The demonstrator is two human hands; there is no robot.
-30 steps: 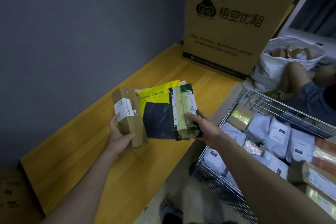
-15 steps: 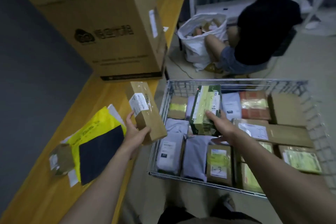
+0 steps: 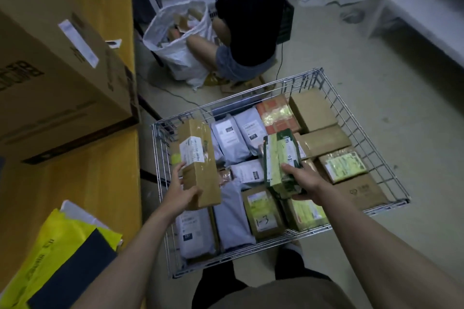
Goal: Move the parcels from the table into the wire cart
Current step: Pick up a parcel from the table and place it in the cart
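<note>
Over the wire cart point(image 3: 391, 178), which is full of grey bags and brown boxes, the left hand point(image 3: 179, 194) holds a long brown box point(image 3: 199, 163) by its near end, and the right hand point(image 3: 305, 180) grips a green and dark packet point(image 3: 280, 160) just above the parcels in the middle. On the wooden table point(image 3: 75, 173) to the left lie a yellow bag point(image 3: 62, 241) near us and a big cardboard box point(image 3: 57, 70) farther away, and a person in a black top point(image 3: 251, 7) sits on the floor beside a white sack point(image 3: 175, 32) beyond the cart

wire metal cart point(image 3: 361, 133), taped cardboard box point(image 3: 198, 165)
</note>
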